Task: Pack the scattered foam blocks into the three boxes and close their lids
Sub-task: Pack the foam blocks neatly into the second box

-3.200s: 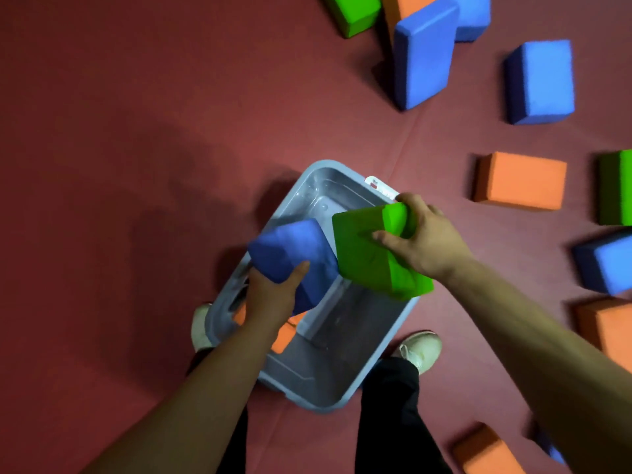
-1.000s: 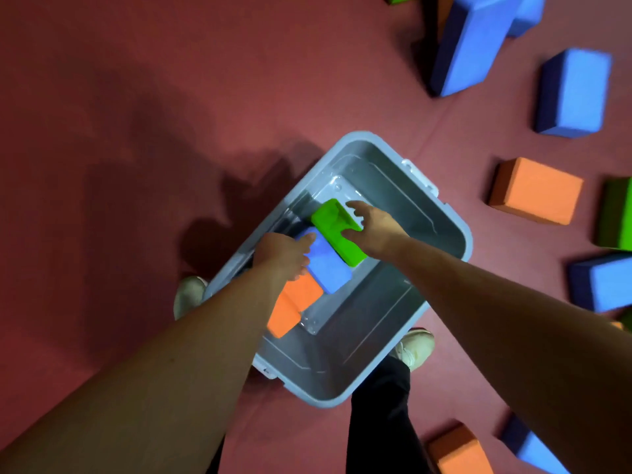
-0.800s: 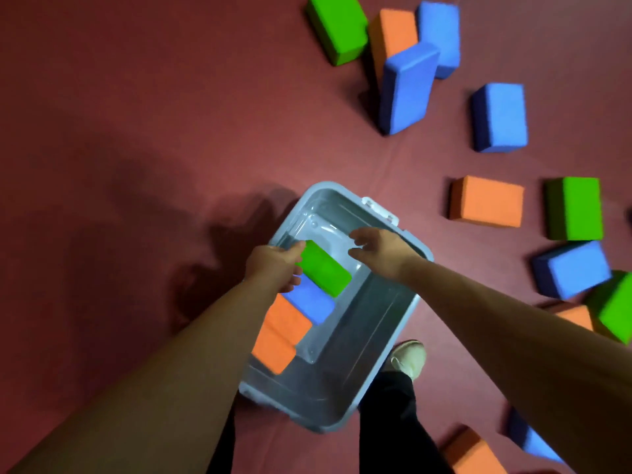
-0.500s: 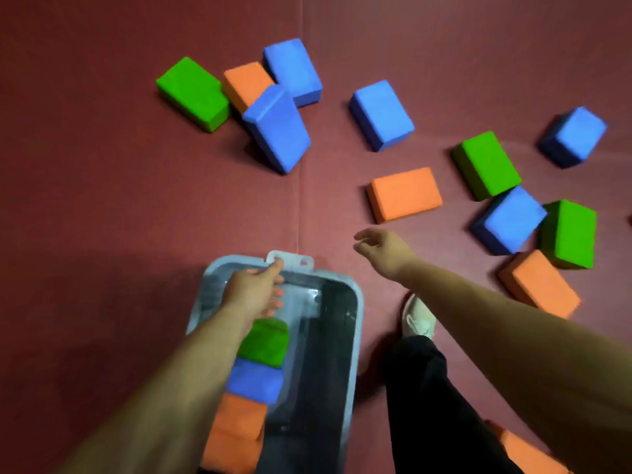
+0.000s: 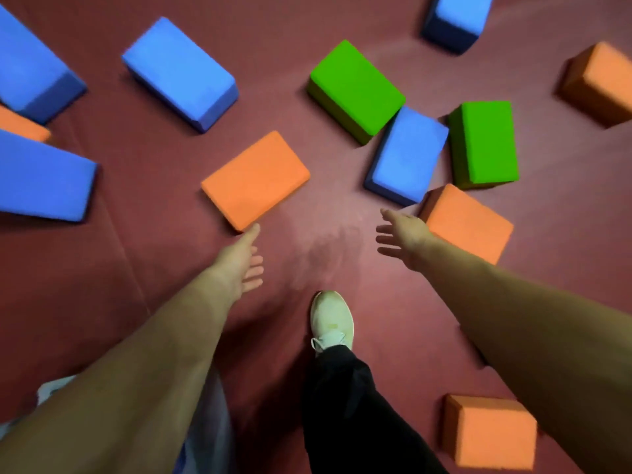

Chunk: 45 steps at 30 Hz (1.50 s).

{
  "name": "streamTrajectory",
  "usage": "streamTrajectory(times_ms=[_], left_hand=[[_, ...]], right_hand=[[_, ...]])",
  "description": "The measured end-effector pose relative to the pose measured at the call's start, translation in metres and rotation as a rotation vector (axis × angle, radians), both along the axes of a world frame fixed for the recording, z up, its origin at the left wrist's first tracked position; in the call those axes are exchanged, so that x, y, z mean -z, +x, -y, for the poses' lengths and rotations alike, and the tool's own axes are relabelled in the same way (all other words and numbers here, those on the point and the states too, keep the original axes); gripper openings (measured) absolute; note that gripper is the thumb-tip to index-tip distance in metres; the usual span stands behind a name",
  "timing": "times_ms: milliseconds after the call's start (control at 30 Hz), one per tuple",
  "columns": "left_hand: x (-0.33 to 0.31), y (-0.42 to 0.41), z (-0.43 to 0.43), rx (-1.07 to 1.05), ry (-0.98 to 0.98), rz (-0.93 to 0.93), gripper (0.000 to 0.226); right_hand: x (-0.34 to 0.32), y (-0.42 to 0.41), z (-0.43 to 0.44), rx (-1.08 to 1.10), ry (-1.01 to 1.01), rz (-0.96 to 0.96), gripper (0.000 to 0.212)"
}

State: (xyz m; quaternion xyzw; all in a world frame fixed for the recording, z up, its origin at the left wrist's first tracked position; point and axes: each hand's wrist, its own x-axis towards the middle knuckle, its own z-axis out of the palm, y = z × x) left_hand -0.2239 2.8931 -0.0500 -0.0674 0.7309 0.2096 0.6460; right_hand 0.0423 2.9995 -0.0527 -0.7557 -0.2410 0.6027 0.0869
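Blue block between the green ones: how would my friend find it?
Find the white shoe on the red floor, then look beyond the right hand. The blue block lies between two green blocks; no other blue one has green neighbours.

Nothing legible: no text, label, brand, number or sign can be read anywhere in view. The visible faces of the foam blocks (image 5: 256, 179) are plain colour. The white shoe (image 5: 331, 319), just near of the orange block, has a faint patch on its tongue that is too blurred to read. The red floor (image 5: 102, 268) bears only seams.
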Motion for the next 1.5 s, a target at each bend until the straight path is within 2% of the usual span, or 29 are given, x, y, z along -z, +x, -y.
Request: streamTrajectory(times_ms=[133, 233, 300, 433, 533, 633, 700, 867, 967, 1033, 1167, 1333, 1500], left_hand=[[0.04, 0.023, -0.041, -0.106, -0.045, 0.053, 0.088], [0.076, 0.039, -0.066, -0.28, -0.026, 0.06, 0.094], [0.1, 0.047, -0.079, -0.378, -0.002, 0.021, 0.094], [0.132, 0.053, -0.097, -0.503, 0.03, 0.001, 0.097], [0.151, 0.049, -0.105, -0.581, 0.063, 0.028, 0.103], [0.169, 0.043, -0.111, -0.739, 0.073, 0.056, 0.11], [0.177, 0.039, -0.113, -0.819, 0.062, 0.044, 0.108], [0.184, 0.042, -0.113, -0.902, 0.087, 0.025, 0.107], [0.178, 0.042, -0.111, -0.938, 0.137, 0.021, 0.104], [0.172, 0.04, -0.106, -0.918, 0.15, 0.013, 0.094], [0.153, 0.026, -0.088, -0.87, 0.108, -0.068, 0.091], [0.096, 0.011, -0.051, -0.778, 0.131, -0.196, 0.071], [0.029, -0.015, 0.001, -0.611, 0.184, -0.329, 0.064]], right_hand=[[0.041, 0.003, -0.027, 0.258, -0.061, -0.179, 0.042], [0.072, -0.006, -0.047, 0.427, -0.085, -0.313, 0.057], [0.091, -0.01, -0.059, 0.555, -0.068, -0.364, 0.064], [0.13, -0.005, -0.077, 0.917, 0.002, -0.456, 0.066], [0.155, 0.003, -0.086, 1.041, 0.032, -0.469, 0.072], [0.172, 0.004, -0.095, 1.061, 0.04, -0.485, 0.076], [0.179, 0.006, -0.1, 1.074, 0.053, -0.484, 0.071], [0.195, 0.012, -0.111, 1.107, 0.064, -0.42, 0.059], [0.193, 0.016, -0.109, 1.095, 0.05, -0.418, 0.062], [0.184, 0.015, -0.106, 1.093, 0.065, -0.443, 0.064], [0.154, 0.001, -0.099, 1.067, 0.106, -0.484, 0.042], [0.099, -0.017, -0.057, 0.981, 0.036, -0.469, 0.054], [0.029, -0.022, 0.002, 0.83, 0.022, -0.399, 0.05]])
